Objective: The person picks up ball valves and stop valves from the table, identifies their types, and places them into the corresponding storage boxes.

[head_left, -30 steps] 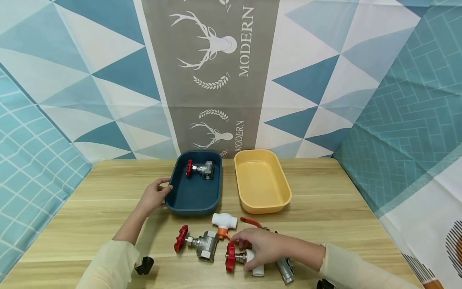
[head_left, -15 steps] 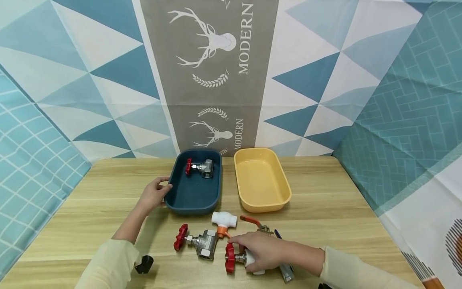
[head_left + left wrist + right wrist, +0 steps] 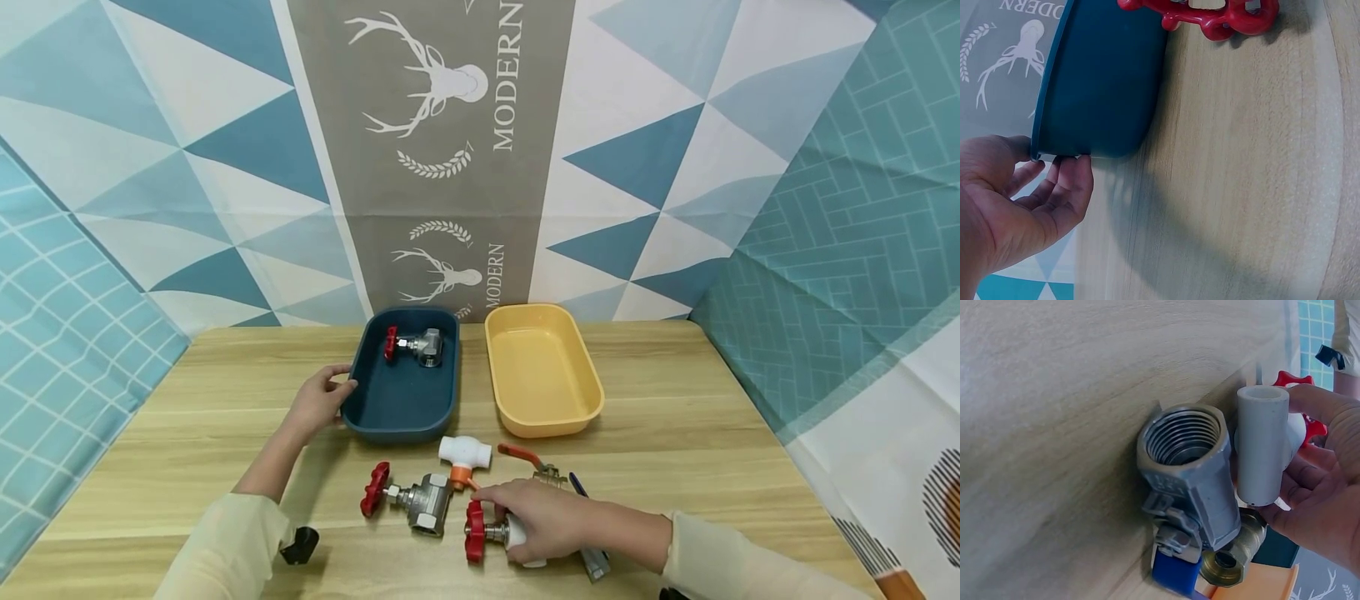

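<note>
My left hand (image 3: 318, 402) grips the left rim of a dark blue plastic tray (image 3: 401, 435); in the left wrist view the thumb is over the rim and the fingers (image 3: 1075, 187) are against the outer wall. Inside that tray lies a small metal valve (image 3: 427, 347) with a red handwheel. My right hand (image 3: 555, 518) holds a white plastic stop valve (image 3: 1262, 447) by its body, its red handwheel (image 3: 475, 532) pointing left. Close beside it are a steel ball valve (image 3: 1191, 478) with a blue handle and a brass valve (image 3: 1235, 553) with an orange-red lever (image 3: 519, 454).
A larger metal gate valve (image 3: 429, 502) with a red handwheel lies left of the right hand. Behind it is a white plastic ball valve (image 3: 465, 452) with an orange handle. A yellow tray (image 3: 547, 428) stands right of the blue one, before a patterned cloth backdrop (image 3: 420, 192).
My right hand has settled further over the white valve and its fingers have closed round the body, covering more of the pipe end. The left hand stays on the blue tray's rim.
</note>
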Available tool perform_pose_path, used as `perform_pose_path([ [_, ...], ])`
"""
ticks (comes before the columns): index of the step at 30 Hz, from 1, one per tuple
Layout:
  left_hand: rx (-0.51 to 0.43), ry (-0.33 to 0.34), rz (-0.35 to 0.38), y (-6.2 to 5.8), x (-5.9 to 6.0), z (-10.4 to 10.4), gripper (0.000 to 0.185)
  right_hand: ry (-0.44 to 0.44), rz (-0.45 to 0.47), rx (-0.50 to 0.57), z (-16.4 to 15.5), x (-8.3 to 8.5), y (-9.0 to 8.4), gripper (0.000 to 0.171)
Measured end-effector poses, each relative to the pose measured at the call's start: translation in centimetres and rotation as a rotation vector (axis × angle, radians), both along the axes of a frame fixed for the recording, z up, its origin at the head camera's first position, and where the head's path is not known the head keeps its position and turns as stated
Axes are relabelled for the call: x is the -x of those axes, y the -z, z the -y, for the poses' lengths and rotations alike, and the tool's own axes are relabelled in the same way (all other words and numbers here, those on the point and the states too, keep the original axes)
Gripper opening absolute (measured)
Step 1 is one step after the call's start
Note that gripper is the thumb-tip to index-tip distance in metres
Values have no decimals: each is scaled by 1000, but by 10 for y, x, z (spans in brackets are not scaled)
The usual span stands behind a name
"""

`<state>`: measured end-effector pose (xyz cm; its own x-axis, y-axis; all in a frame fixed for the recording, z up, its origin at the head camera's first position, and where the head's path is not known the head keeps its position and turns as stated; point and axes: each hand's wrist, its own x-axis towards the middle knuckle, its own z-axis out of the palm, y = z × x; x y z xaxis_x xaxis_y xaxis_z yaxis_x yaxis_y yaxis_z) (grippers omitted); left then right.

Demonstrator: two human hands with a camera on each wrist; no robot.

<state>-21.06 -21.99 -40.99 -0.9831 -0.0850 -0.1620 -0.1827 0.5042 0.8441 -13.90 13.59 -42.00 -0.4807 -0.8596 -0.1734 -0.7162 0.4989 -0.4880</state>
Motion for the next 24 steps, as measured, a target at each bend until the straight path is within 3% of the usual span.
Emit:
perform_pose_path([
  [12, 0, 2, 1, 1, 1, 1, 49, 12, -48, -101, 5, -6, 0, 77],
  [18, -3, 1, 3, 0, 1, 2, 48, 5, -44, -79, 5, -5, 1, 74],
  [24, 3, -1, 8, 1, 2, 1, 48, 41, 22, -13, 6, -5, 0, 74],
])
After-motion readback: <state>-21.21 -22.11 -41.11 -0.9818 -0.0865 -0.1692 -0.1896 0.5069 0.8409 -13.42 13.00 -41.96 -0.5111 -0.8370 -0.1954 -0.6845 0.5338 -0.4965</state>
